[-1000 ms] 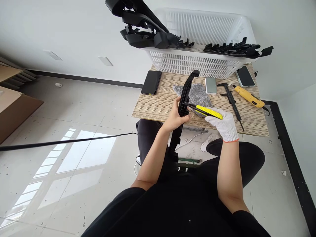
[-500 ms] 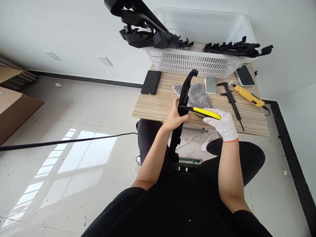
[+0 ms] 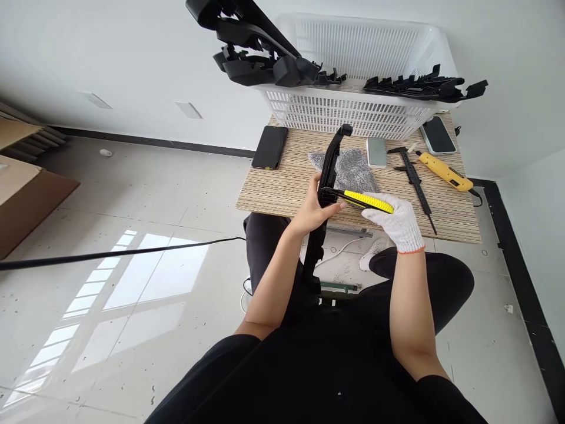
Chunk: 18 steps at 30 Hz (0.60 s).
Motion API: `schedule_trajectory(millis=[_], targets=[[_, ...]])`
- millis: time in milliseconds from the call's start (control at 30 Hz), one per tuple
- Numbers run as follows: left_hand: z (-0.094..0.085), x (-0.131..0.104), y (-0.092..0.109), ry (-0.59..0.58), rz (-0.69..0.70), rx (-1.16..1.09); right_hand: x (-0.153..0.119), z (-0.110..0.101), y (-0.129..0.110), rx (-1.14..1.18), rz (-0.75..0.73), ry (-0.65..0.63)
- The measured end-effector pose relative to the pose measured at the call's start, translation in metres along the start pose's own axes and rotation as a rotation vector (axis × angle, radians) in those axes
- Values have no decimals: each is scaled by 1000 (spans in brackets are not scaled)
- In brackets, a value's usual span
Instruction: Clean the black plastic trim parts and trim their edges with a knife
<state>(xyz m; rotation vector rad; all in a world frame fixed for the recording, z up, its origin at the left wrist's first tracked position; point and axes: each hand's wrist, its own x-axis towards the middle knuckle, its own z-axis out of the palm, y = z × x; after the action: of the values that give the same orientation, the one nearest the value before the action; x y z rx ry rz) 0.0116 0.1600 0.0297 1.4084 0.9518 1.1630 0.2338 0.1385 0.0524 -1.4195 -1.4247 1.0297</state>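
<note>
My bare left hand (image 3: 312,210) is wrapped round a long black plastic part (image 3: 327,172), which slants from above the table down toward my lap. In my right hand (image 3: 398,220), which wears a white knit glove, is a yellow-and-black cutter (image 3: 368,201). The cutter's tip meets the plastic part just above my left thumb; the blade itself is too small to make out. Behind the part, a grey speckled cloth (image 3: 355,168) lies on the wooden table (image 3: 282,191).
A white basket (image 3: 348,112) at the back holds black plastic parts (image 3: 293,70) that jut over its rim. On the table lie a black phone (image 3: 270,147), a grey-green box (image 3: 376,152), a caliper (image 3: 414,179), a yellow tool (image 3: 444,172) and another phone (image 3: 438,135).
My right hand and the cutter have shifted very slightly left. The upper end of the black part has also moved a little left, and my left thumb reaches slightly further right.
</note>
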Motion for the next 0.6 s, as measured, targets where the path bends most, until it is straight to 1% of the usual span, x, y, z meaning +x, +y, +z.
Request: schedule_trajectory(millis=[100, 133, 233, 267, 333, 367, 400, 467, 500, 600], targets=[[0, 0, 2, -11, -27, -3, 0, 0, 0, 21, 1, 79], [0, 0, 2, -16, -30, -4, 0, 0, -1, 31, 0, 83], [0, 0, 1, -9, -8, 7, 1, 0, 0, 2, -16, -8], [0, 0, 1, -9, -7, 12, 1, 0, 0, -4, -16, 4], [0, 0, 1, -23, -18, 25, 1, 1, 1, 10, -1, 85], [0, 0, 0, -30, -22, 32, 1, 1, 2, 32, 11, 101], [0, 0, 0, -32, -21, 40, 1, 1, 2, 47, 20, 77], [0, 0, 0, -27, -12, 48, 0, 2, 1, 51, 18, -10], [0, -1, 0, -26, -12, 45, 0, 2, 1, 50, 14, -18], [0, 0, 0, -33, -26, 18, 1, 2, -1, 66, 29, 104]])
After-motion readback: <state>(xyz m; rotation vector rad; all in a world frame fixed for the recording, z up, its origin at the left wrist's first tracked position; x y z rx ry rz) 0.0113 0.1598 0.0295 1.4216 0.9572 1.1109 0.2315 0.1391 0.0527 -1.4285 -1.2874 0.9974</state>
